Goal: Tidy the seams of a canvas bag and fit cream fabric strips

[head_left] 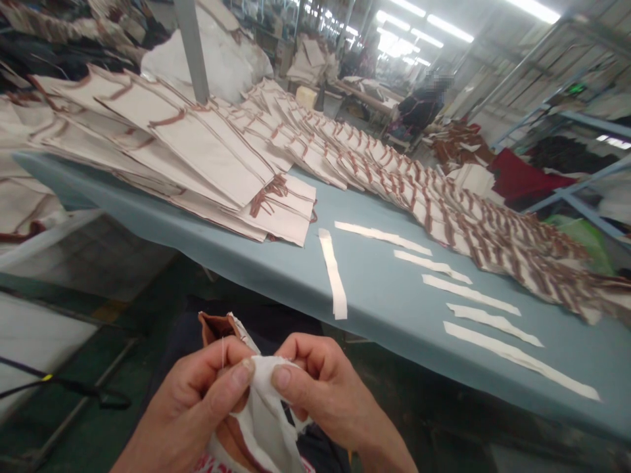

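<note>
Both my hands are low in the view, in front of the table's near edge, pinching one piece of cream cloth with a brown trim point(261, 407). My left hand point(197, 401) is closed on its left side, thumb pressed on the fabric, and a thin thread or needle shows by the forefinger. My right hand point(320, 387) is closed on the right side, thumb on top. The brown end of the trim sticks up behind my left fingers.
A blue-topped table point(384, 289) carries several loose white cloth strips point(332, 272). Stacks of cream bags with brown handles point(197, 151) lie at the left, and a long overlapping row point(444, 203) runs back. Another person point(424, 105) stands far off; shelving is at right.
</note>
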